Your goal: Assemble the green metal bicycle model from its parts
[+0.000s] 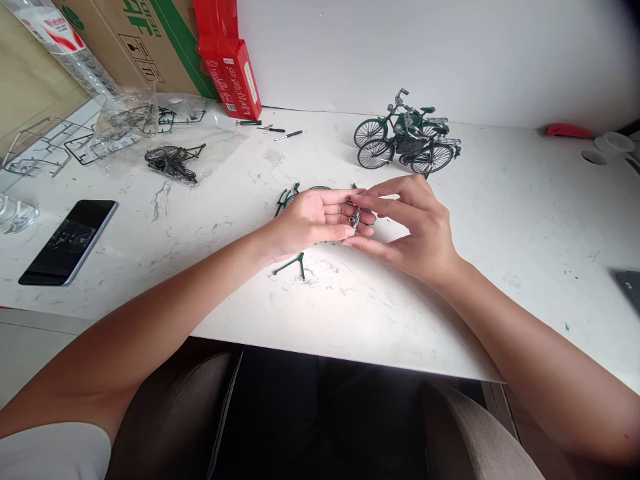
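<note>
My left hand [320, 217] is turned palm up over the table, its thumb and fingers closed on a small silver bicycle-model part [355, 219]. From the right, my right hand [413, 227] reaches in with its thumb and fingertips closed around the same part; their exact contact is partly hidden. Beneath and behind my left hand lie dark green model bicycle parts [285, 200], mostly covered by the hand. Nearer the table's front edge lies a separate green V-shaped strut [300, 265].
Two assembled model bicycles [407, 143] stand behind my right hand. Small screwdrivers [287, 135] lie near a red box [237, 80]. At the left are clear bags with black parts [173, 163], a phone [69, 242], a glass [17, 215] and a plastic bottle [70, 47].
</note>
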### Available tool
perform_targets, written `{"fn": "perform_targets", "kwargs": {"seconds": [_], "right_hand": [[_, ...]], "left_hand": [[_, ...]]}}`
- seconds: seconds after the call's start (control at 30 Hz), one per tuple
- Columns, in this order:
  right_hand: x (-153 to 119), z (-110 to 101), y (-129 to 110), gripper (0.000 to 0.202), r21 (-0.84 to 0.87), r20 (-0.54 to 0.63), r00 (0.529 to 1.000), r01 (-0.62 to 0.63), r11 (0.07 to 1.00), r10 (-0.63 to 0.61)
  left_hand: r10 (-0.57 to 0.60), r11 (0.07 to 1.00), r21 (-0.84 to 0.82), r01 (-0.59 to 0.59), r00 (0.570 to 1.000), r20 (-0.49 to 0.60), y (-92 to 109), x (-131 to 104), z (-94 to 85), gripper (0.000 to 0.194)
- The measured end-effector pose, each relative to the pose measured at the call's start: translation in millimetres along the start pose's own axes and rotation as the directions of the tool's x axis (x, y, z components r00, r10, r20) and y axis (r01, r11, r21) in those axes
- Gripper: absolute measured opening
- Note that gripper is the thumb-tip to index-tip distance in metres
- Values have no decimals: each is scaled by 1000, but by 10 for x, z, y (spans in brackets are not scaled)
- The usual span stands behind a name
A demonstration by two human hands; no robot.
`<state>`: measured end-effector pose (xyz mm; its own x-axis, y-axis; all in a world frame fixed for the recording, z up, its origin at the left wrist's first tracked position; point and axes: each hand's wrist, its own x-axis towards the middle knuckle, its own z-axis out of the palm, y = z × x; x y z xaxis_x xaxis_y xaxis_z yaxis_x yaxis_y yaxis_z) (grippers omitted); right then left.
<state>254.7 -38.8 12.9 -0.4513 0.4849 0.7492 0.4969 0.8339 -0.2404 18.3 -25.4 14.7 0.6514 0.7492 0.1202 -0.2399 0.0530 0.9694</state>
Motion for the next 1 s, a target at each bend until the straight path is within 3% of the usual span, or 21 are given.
{"fn": "perform_targets", "kwargs": {"seconds": [0.2,0.33,0.83,1.0], "right_hand": [[4,9,-13,52,8,-5,1000,-4,1000,4],[-11,27,-31,47,42,-2,997,-74,996,74],[-15,40,-77,48,74,-13,984,-176,982,178],[-25,64,-104,48,154,-21,976,-212,965,217]], "left_hand": [[-3,1000,-23,3,1000,22,9,-5,-21,54],[-6,999,-42,8,999,31,17,-8,-13,58],[6,1000,-13,-6,1000,-25,35,-22,49,53],[6,999,-33,-7,1000,-29,16,-26,37,54]]}}
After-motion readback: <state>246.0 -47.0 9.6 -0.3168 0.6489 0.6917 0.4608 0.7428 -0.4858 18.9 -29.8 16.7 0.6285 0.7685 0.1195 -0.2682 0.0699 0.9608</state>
